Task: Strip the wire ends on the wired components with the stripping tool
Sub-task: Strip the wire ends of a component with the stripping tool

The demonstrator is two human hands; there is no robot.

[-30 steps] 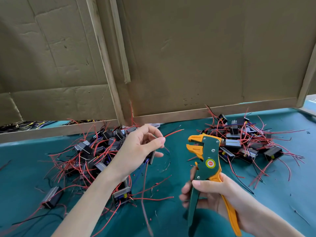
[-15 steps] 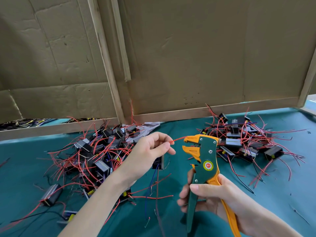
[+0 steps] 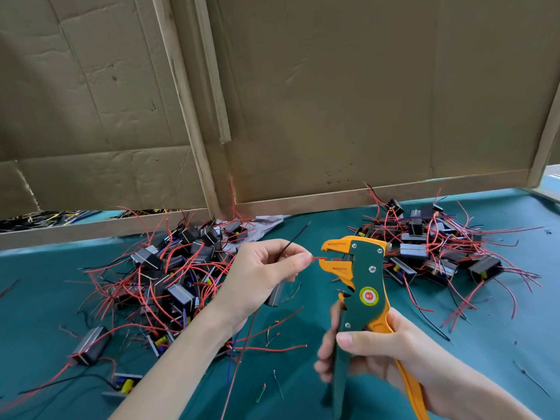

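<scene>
— Any writing that can be read?
— Only on the wire stripper (image 3: 357, 316): a round red-and-yellow sticker (image 3: 368, 296) on its green body, just above the thumb of the right hand (image 3: 391, 356). Its white centre letters look like "DK"; the fine print ringing them is too blurred.

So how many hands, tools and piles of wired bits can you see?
Hands: 2, left hand, right hand
Tool: 1
Piles: 2, left pile, right pile
Total: 5
</scene>
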